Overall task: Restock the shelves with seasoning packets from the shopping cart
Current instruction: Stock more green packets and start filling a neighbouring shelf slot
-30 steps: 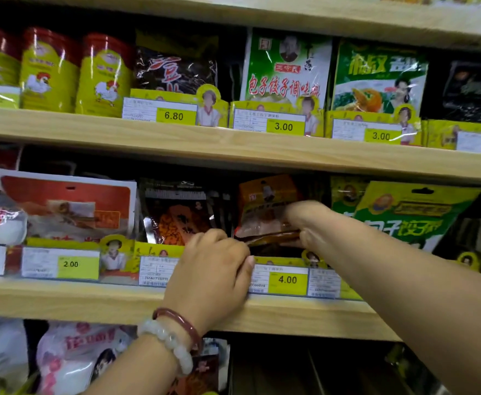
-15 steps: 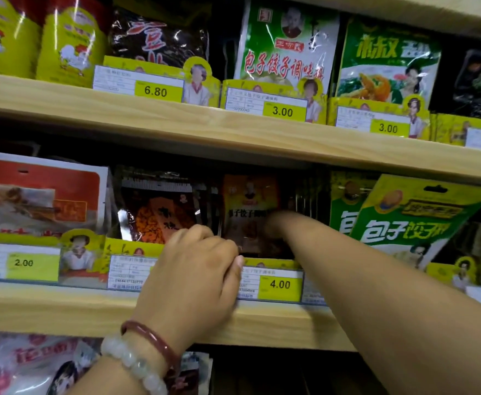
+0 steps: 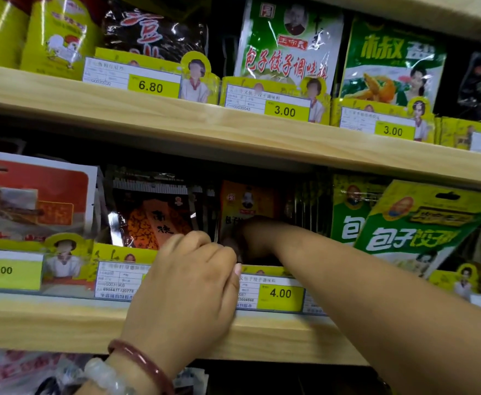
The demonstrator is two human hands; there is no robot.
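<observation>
So the right hand [image 3: 250, 238] has gone deeper into the middle shelf [image 3: 262, 334] than it was a second ago. Back then you could see it pinching the lower edge of the orange packet [image 3: 248, 203] out near the front; now the hand is buried in the dark slot behind the 4.00 tag [image 3: 280, 293] and the packet stands upright against the row behind it. Can't tell what those fingers are doing, they're lost in shadow, so maybe still gripping, maybe letting go. The left hand [image 3: 188, 289] hasn't really budged: fingers curled over the tag strip at the shelf's front edge, seemingly holding it down or bracing, thumb tip just touching the 4.00 tag's left end. The packet sits between the dark red packet [image 3: 151, 220] on its left and the green packets [image 3: 413, 223] leaning on its right. My read is this packet is basically placed, it just needs releasing and maybe a nudge straight. The cart isn't in view, so no idea how many are left.
</observation>
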